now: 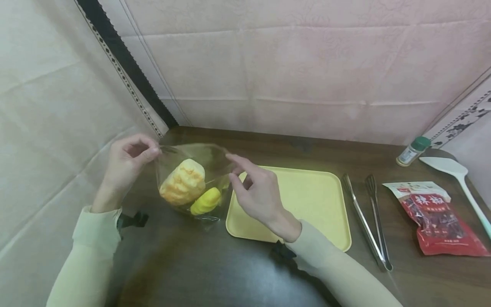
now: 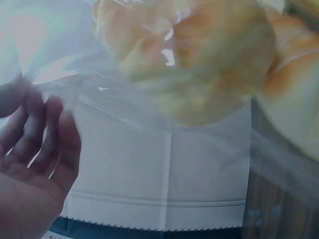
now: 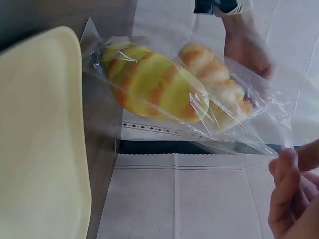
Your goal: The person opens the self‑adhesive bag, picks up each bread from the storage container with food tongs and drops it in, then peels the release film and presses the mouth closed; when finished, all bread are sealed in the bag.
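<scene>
A clear plastic bag [image 1: 215, 168] hangs between my two hands over the left part of the table. My left hand [image 1: 128, 164] pinches its upper left edge between thumb and fingers. At the opposite upper edge, my right hand [image 1: 258, 194] pinches the film; the right wrist view shows thumb and fingertip meeting on the bag's corner. Inside lie a puffy golden-white bread [image 1: 184, 183] and a smaller yellow bread [image 1: 206, 201]. From the right wrist, the yellow bread [image 3: 154, 87] shows orange-brown stripes, with the lumpy bread [image 3: 212, 82] beside it.
A pale yellow tray [image 1: 310, 200] lies under and beyond the right hand. Farther right are metal tongs [image 1: 366, 228], a red snack packet [image 1: 441, 221], a green-capped jar [image 1: 412, 151] and a white spatula [image 1: 452, 168]. Cloth-covered walls [image 1: 291, 68] close off the back and left.
</scene>
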A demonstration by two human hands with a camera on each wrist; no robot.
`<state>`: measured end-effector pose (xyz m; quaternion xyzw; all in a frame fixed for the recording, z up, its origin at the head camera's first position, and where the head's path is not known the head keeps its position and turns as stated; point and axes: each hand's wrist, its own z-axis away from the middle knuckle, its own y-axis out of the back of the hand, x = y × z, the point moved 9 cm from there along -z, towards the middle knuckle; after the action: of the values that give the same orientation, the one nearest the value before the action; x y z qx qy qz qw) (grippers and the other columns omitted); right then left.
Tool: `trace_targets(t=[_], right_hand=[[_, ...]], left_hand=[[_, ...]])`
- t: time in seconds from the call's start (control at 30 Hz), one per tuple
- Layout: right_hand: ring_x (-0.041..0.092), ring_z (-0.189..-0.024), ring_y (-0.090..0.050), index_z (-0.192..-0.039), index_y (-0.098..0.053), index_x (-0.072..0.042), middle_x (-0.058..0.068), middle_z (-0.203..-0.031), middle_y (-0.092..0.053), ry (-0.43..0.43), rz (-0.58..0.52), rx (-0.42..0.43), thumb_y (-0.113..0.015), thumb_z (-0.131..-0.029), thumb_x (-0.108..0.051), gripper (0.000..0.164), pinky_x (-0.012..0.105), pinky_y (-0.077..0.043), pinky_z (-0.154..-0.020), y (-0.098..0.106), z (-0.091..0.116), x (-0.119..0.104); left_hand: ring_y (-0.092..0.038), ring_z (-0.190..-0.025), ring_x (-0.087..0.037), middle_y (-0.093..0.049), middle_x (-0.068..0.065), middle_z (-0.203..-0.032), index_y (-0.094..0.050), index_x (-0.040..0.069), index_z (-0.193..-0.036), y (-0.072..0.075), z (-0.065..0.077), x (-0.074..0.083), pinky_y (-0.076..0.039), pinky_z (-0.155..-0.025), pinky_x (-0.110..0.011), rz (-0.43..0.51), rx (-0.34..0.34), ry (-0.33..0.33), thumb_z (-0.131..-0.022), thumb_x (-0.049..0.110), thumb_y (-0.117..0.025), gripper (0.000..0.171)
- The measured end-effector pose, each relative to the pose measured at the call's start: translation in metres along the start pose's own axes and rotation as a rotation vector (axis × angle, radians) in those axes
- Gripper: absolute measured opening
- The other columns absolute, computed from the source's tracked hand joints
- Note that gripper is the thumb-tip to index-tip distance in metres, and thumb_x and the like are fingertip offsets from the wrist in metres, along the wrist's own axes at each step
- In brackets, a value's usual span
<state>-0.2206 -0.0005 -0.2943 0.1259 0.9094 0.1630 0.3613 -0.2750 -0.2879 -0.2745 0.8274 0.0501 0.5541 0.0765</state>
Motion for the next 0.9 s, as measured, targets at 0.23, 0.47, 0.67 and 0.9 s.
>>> trace_targets(t=[0.23, 0.47, 0.67, 0.9], right_hand=[[-0.005, -0.043, -0.04, -0.159, -0.049, -0.002, 0.006, -0.088, -0.08, -0.076, -0.034, -0.095, -0.074, -0.095, -0.002, 0.068, 0.02, -0.033, -0.047, 0.0, -0.004, 0.009], [0.001, -0.047, -0.045, -0.135, -0.073, -0.003, 0.008, -0.096, -0.083, -0.22, -0.041, -0.195, -0.074, -0.098, -0.005, 0.037, 0.022, -0.037, -0.052, -0.011, -0.004, 0.033], [0.017, -0.078, -0.068, -0.11, -0.083, -0.006, 0.008, -0.101, -0.082, -0.325, -0.105, -0.162, -0.071, -0.103, -0.009, 0.015, 0.025, -0.051, -0.064, -0.016, -0.001, 0.054], [0.039, -0.108, -0.076, -0.107, -0.069, 0.005, 0.024, -0.116, -0.074, -0.491, -0.318, -0.096, -0.052, -0.114, -0.011, 0.025, 0.038, -0.067, -0.085, -0.028, 0.002, 0.068]], left_hand=[[-0.072, -0.088, -0.011, -0.079, 0.0, -0.09, -0.074, 0.003, -0.087, -0.001, 0.007, 0.013, -0.059, -0.081, -0.02, 0.241, 0.091, -0.129, -0.099, -0.013, -0.066, 0.022], [-0.079, -0.102, -0.022, -0.083, -0.014, -0.108, -0.07, -0.004, -0.092, -0.007, 0.009, 0.001, -0.061, -0.098, -0.03, 0.57, -0.001, -0.191, -0.105, -0.016, -0.048, 0.029], [-0.084, -0.091, -0.02, -0.085, -0.011, -0.096, -0.067, 0.0, -0.093, -0.008, 0.011, -0.005, -0.061, -0.098, -0.028, 0.391, 0.061, -0.181, -0.108, -0.005, -0.054, 0.021], [-0.081, -0.069, -0.015, -0.083, -0.005, -0.077, -0.069, 0.007, -0.095, -0.005, 0.012, -0.011, -0.056, -0.071, -0.019, 0.223, 0.259, -0.145, -0.104, 0.0, -0.067, 0.012]])
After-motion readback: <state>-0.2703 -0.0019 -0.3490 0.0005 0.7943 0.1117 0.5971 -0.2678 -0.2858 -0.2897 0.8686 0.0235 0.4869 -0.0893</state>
